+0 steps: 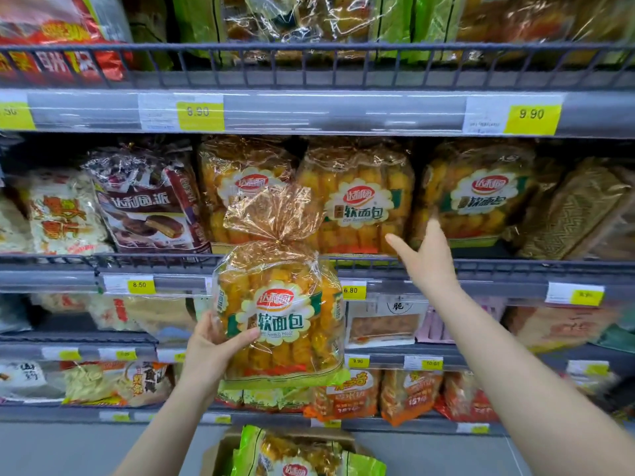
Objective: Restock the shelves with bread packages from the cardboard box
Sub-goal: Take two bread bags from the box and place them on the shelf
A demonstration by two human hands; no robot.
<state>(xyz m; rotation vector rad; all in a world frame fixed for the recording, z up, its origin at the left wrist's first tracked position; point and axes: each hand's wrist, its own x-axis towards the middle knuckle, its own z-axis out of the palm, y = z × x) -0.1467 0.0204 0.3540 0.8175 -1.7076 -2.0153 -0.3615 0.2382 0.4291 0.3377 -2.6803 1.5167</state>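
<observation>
Mid-restock: your left hand (209, 341) grips one bread package (280, 317); your right hand (424, 255), open and empty, reaches the half-filled shelf (481, 269). More packages wait in the cardboard box (220, 451).

Dark gap (417, 187) between two shelved bread bags — right hand (424, 259) before it.

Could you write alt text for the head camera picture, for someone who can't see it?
A person's left hand holds a clear bag of golden bread before grey wire shop shelves, while the open right hand reaches toward matching bags. Below, a brown cardboard box holds more.
</observation>
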